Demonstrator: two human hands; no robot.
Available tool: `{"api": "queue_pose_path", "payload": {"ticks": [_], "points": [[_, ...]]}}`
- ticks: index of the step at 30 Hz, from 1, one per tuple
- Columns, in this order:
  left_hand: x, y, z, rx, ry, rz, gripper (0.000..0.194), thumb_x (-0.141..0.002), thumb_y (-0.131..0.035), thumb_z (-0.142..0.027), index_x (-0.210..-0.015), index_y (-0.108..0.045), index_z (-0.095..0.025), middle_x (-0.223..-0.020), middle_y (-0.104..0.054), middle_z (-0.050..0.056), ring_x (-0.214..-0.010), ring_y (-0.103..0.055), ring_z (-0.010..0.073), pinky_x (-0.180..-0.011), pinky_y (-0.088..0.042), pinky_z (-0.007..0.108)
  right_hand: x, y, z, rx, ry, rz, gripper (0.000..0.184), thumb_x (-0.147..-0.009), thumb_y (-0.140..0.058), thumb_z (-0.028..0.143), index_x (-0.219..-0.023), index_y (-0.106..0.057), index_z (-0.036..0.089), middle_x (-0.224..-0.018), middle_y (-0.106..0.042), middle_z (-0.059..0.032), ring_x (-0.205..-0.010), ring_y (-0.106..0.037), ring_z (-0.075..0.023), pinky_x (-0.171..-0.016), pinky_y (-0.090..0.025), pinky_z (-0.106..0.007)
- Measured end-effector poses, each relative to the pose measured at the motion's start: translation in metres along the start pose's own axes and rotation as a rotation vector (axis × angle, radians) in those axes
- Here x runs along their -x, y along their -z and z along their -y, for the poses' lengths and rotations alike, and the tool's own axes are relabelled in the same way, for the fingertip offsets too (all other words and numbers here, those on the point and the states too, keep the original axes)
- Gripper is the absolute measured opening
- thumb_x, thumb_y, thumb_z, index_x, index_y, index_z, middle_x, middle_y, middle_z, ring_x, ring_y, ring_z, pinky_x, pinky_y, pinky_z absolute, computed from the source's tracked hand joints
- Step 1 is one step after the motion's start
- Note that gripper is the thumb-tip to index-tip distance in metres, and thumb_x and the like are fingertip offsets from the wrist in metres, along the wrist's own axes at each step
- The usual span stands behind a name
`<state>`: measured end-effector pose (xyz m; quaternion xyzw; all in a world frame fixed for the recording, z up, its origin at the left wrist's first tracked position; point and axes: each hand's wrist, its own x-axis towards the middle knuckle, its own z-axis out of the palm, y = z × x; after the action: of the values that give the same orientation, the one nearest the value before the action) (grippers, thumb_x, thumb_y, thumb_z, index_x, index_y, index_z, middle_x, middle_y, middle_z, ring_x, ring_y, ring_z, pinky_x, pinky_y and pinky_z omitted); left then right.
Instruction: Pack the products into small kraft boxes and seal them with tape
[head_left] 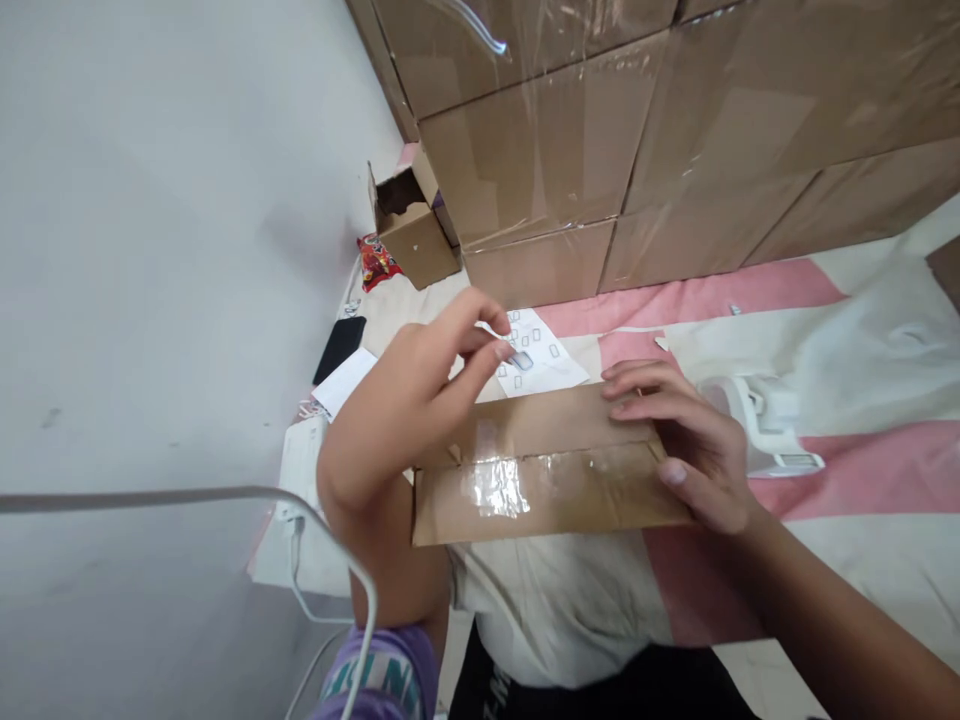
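Observation:
A flat cardboard box (540,480), sealed with shiny clear tape, lies in front of me. My right hand (694,440) grips its right end, fingers over the far edge and thumb on the near side. Above the box's far left part, my left hand (442,375) has thumb and forefinger pinched together. At those fingertips shows a small, clear, sticker-like piece (523,361) with a dark bluish outline. Just behind it lies a white sheet (559,375) marked with several small outlined rectangles.
Taped cardboard boxes (540,180) are stacked at the back. A white tape dispenser (780,455) lies right on the striped sheet. To the left are an open small box (420,248), a red packet (375,262), a black phone-like object (339,348), a white power strip (301,455) and a cable (187,494).

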<state>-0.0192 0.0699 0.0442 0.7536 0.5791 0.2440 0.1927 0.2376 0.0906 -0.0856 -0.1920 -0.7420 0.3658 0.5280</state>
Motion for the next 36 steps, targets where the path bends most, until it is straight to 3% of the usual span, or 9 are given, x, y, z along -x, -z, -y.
{"api": "queue_pose_path", "payload": {"ticks": [4, 9, 14, 18, 24, 29, 33, 36], "points": [[0.011, -0.004, -0.019, -0.04, -0.049, 0.135, 0.014, -0.102, -0.044, -0.032, -0.111, -0.055, -0.028, -0.095, -0.074, -0.001, -0.089, -0.072, 0.0202, -0.076, -0.051, 0.03, -0.001, 0.002, 0.002, -0.005, 0.016, -0.036, 0.032, -0.089, -0.063, 0.043, -0.118, -0.07, 0.03, -0.11, -0.068, -0.0102, -0.111, -0.061, -0.0312, -0.102, -0.048, -0.058], [0.011, -0.01, -0.03, -0.022, -0.17, 0.256, 0.016, -0.101, -0.045, -0.027, -0.113, -0.056, -0.028, -0.106, -0.072, -0.001, -0.095, -0.072, 0.0191, -0.079, -0.052, 0.029, -0.006, 0.003, 0.011, -0.006, -0.003, 0.006, 0.038, -0.084, -0.071, 0.036, -0.122, -0.069, 0.032, -0.102, -0.073, -0.0058, -0.098, -0.065, -0.026, -0.091, -0.053, -0.049], [0.011, -0.017, -0.041, -0.039, -0.206, 0.309, 0.016, -0.102, -0.044, -0.027, -0.113, -0.055, -0.029, -0.107, -0.072, -0.001, -0.098, -0.071, 0.0195, -0.079, -0.052, 0.029, -0.008, 0.005, 0.018, -0.005, -0.078, -0.081, 0.018, -0.085, -0.075, 0.022, -0.102, -0.075, 0.029, -0.08, -0.07, -0.0003, -0.079, -0.065, -0.0179, -0.079, -0.053, -0.038], [0.013, -0.024, -0.048, -0.074, -0.229, 0.339, 0.018, -0.103, -0.039, -0.027, -0.112, -0.054, -0.029, -0.103, -0.072, 0.001, -0.091, -0.07, 0.0204, -0.077, -0.052, 0.031, -0.008, 0.011, 0.015, -0.005, -0.101, -0.056, 0.016, -0.081, -0.081, 0.023, -0.096, -0.075, 0.027, -0.085, -0.073, -0.0015, -0.08, -0.065, -0.0178, -0.077, -0.054, -0.038], [0.014, -0.032, -0.048, -0.14, -0.198, 0.305, 0.02, -0.104, -0.04, -0.031, -0.117, -0.054, -0.03, -0.101, -0.072, 0.001, -0.092, -0.069, 0.0224, -0.08, -0.052, 0.033, -0.008, 0.013, 0.016, -0.006, -0.119, -0.051, 0.005, -0.085, -0.076, 0.025, -0.084, -0.072, 0.025, -0.08, -0.07, -0.0019, -0.079, -0.065, -0.0183, -0.079, -0.054, -0.039], [0.017, -0.021, -0.04, -0.211, -0.161, 0.195, 0.034, -0.099, -0.051, -0.042, -0.132, -0.055, -0.032, -0.123, -0.069, 0.004, -0.114, -0.066, 0.0293, -0.094, -0.054, 0.041, -0.006, 0.004, 0.017, -0.03, -0.301, -0.247, 0.018, -0.088, -0.073, 0.033, -0.079, -0.062, 0.022, -0.081, -0.066, -0.0025, -0.078, -0.063, -0.0165, -0.073, -0.052, -0.033], [0.041, -0.01, -0.039, -0.284, -0.011, 0.053, 0.039, -0.099, -0.049, -0.05, -0.134, -0.056, -0.034, -0.128, -0.07, 0.004, -0.114, -0.067, 0.0316, -0.093, -0.056, 0.045, 0.0, -0.01, 0.019, -0.068, -0.363, -0.351, 0.022, -0.09, -0.071, 0.035, -0.08, -0.058, 0.021, -0.08, -0.063, -0.0013, -0.077, -0.059, -0.0144, -0.067, -0.046, -0.027], [0.067, -0.026, -0.034, -0.307, 0.091, 0.031, 0.049, -0.101, -0.042, -0.054, -0.143, -0.05, -0.031, -0.144, -0.062, 0.007, -0.13, -0.061, 0.0325, -0.108, -0.051, 0.05, 0.007, -0.027, 0.022, -0.173, -0.37, -0.387, 0.022, -0.091, -0.069, 0.036, -0.081, -0.058, 0.021, -0.081, -0.061, -0.0005, -0.077, -0.057, -0.013, -0.067, -0.043, -0.026]]}}
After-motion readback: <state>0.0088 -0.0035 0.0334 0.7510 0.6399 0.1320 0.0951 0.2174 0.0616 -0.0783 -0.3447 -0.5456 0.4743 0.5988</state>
